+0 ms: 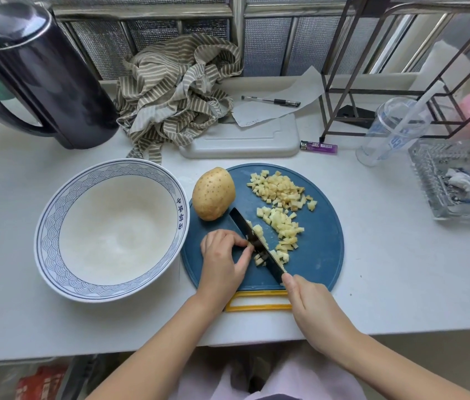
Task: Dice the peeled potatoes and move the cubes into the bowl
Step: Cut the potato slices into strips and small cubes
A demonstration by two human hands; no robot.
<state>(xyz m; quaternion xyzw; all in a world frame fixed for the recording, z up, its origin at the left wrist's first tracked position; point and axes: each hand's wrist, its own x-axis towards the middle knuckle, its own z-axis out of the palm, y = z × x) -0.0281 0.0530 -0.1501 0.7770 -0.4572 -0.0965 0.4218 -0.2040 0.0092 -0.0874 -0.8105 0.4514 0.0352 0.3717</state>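
The right hand (pixel 311 307) is gripping the knife (pixel 256 243), its blade slanting across the blue cutting board (pixel 320 255). The left hand (pixel 222 255) is pinching what look like potato strips (pixel 258 259) against the blade. Diced cubes (pixel 280 194) are lying piled just beyond the blade. The bowl (pixel 47 226) is sitting just left of the board, near a whole potato (pixel 213 193).
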